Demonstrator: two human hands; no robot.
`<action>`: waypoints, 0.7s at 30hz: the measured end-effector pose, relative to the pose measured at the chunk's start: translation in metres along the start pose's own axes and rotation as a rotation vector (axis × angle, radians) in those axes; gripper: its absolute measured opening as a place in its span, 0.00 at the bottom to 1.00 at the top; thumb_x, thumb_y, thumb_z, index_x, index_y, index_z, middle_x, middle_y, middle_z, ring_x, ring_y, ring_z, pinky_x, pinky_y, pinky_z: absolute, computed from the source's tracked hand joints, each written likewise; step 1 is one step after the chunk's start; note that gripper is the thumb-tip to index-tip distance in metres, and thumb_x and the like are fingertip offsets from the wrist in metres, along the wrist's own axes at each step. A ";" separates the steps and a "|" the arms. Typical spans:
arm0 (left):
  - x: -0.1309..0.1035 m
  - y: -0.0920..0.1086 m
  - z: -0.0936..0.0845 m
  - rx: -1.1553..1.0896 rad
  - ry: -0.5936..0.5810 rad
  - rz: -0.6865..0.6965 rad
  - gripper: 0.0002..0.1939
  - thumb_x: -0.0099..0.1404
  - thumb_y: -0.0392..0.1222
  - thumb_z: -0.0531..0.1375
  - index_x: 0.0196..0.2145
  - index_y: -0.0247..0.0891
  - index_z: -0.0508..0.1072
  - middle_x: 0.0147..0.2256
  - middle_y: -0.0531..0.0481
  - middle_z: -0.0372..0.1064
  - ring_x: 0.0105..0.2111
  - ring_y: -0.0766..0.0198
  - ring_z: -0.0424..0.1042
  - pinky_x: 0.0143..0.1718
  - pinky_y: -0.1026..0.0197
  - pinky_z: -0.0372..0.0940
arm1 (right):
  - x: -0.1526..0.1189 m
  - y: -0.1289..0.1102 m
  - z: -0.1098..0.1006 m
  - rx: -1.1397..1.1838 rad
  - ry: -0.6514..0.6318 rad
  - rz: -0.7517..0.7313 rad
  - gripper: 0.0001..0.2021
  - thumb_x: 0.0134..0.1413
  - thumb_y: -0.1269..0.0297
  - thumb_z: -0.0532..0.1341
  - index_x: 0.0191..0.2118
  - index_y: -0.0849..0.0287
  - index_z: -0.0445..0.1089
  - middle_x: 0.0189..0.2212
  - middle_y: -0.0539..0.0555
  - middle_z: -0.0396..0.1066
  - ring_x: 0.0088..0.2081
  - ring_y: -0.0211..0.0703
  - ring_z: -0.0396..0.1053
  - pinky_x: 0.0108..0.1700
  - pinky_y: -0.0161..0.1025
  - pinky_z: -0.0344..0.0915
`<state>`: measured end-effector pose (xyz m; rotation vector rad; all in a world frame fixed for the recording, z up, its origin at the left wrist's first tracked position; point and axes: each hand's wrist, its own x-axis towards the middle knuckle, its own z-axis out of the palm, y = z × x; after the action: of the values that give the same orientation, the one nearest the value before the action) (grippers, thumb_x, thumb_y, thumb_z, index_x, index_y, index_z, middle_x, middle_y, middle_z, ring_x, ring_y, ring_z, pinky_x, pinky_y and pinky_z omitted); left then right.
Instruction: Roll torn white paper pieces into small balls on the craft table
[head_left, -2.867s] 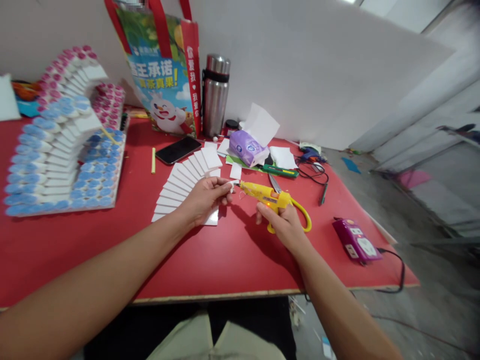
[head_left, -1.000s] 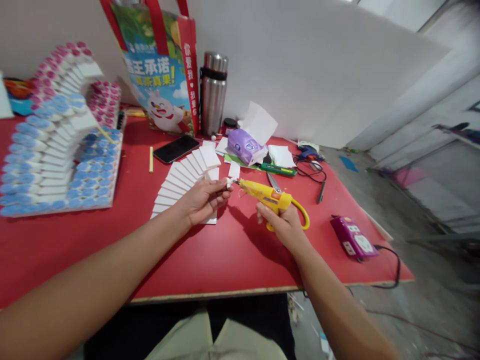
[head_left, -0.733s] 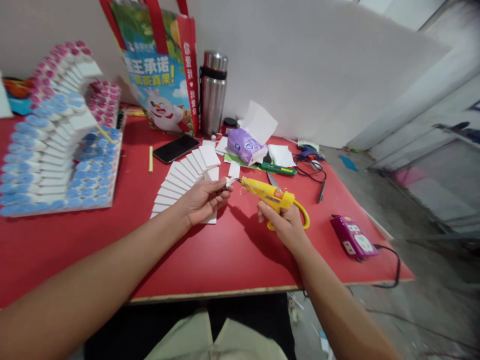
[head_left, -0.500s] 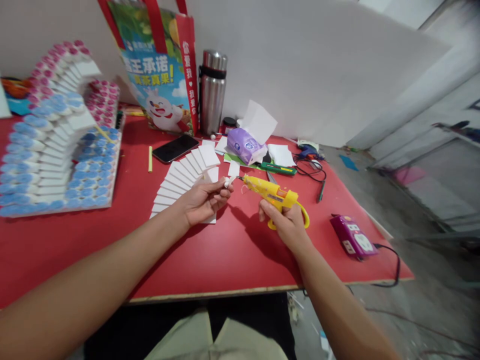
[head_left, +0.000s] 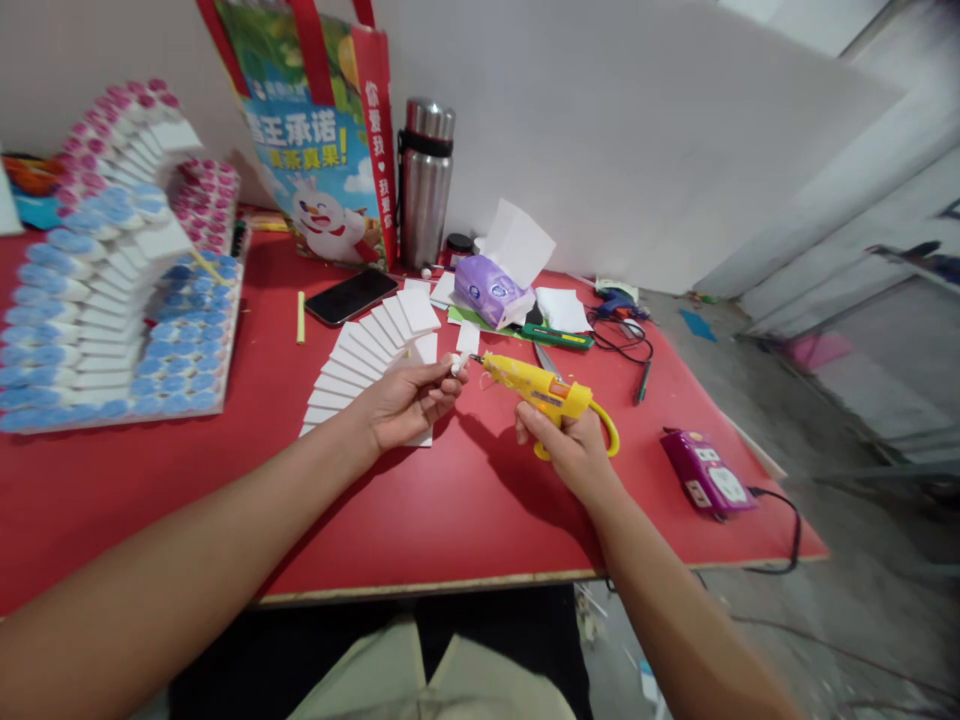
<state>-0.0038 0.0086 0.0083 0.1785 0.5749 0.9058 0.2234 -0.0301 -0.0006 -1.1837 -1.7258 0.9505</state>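
My right hand (head_left: 570,440) is wrapped around the handle of a yellow hot glue gun (head_left: 532,380), its nozzle pointing left. Between the thumb and fingers of my left hand (head_left: 412,400) is a small white piece (head_left: 459,364), too small to name. The nozzle tip is close to the piece; whether they touch I cannot tell. Under and behind my left hand a fan of white rectangular strips (head_left: 349,365) lies on the red table (head_left: 450,530), partly covered by the hand.
At left stand blue-and-white (head_left: 52,330) and pink-and-white (head_left: 94,140) built pieces. Along the back are a printed bag (head_left: 315,170), steel flask (head_left: 427,190), phone (head_left: 351,296), purple tissue pack (head_left: 487,288) and green cutter (head_left: 556,338). A purple power box (head_left: 705,472) sits at right.
Very little differs. The glue gun's nozzle has shifted slightly left and down toward the white piece, while my left hand stays almost still.
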 end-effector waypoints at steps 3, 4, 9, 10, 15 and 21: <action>0.001 0.000 0.000 0.007 0.010 0.008 0.11 0.76 0.30 0.50 0.38 0.26 0.70 0.30 0.46 0.68 0.21 0.76 0.65 0.17 0.79 0.61 | 0.000 0.001 0.000 -0.024 -0.007 -0.006 0.20 0.64 0.50 0.62 0.26 0.59 0.70 0.22 0.52 0.69 0.25 0.39 0.66 0.30 0.36 0.62; 0.001 0.000 0.000 0.010 0.011 0.009 0.11 0.76 0.29 0.50 0.38 0.26 0.70 0.30 0.46 0.68 0.21 0.76 0.65 0.17 0.78 0.61 | 0.000 0.001 0.000 -0.033 -0.015 -0.010 0.20 0.64 0.50 0.62 0.26 0.59 0.70 0.22 0.52 0.69 0.26 0.39 0.66 0.30 0.36 0.62; -0.001 -0.001 0.002 0.031 0.025 0.022 0.13 0.76 0.28 0.49 0.36 0.26 0.70 0.29 0.45 0.69 0.21 0.76 0.65 0.17 0.79 0.60 | 0.001 0.003 -0.001 -0.075 -0.046 -0.028 0.19 0.65 0.52 0.62 0.27 0.59 0.70 0.22 0.51 0.69 0.25 0.39 0.65 0.29 0.37 0.61; -0.001 -0.001 0.003 0.040 0.034 0.022 0.13 0.76 0.28 0.49 0.35 0.26 0.70 0.28 0.46 0.68 0.20 0.76 0.65 0.17 0.79 0.60 | 0.002 0.003 -0.001 -0.078 -0.043 -0.028 0.19 0.65 0.52 0.62 0.27 0.59 0.69 0.22 0.51 0.68 0.25 0.38 0.65 0.29 0.37 0.60; -0.002 -0.001 0.004 0.063 0.054 0.040 0.13 0.75 0.28 0.50 0.33 0.27 0.70 0.26 0.47 0.68 0.18 0.77 0.65 0.16 0.78 0.60 | 0.002 0.003 -0.001 -0.071 -0.027 -0.020 0.20 0.65 0.51 0.62 0.26 0.59 0.69 0.22 0.51 0.68 0.25 0.38 0.65 0.28 0.36 0.60; -0.002 -0.001 0.003 0.077 0.044 0.050 0.13 0.74 0.27 0.50 0.34 0.28 0.70 0.26 0.47 0.69 0.18 0.76 0.65 0.16 0.79 0.60 | 0.001 0.004 0.000 -0.047 -0.003 0.007 0.19 0.64 0.49 0.62 0.27 0.58 0.69 0.21 0.51 0.69 0.24 0.39 0.65 0.28 0.37 0.59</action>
<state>-0.0022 0.0072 0.0115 0.2435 0.6492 0.9388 0.2247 -0.0281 -0.0044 -1.2199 -1.7553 0.9209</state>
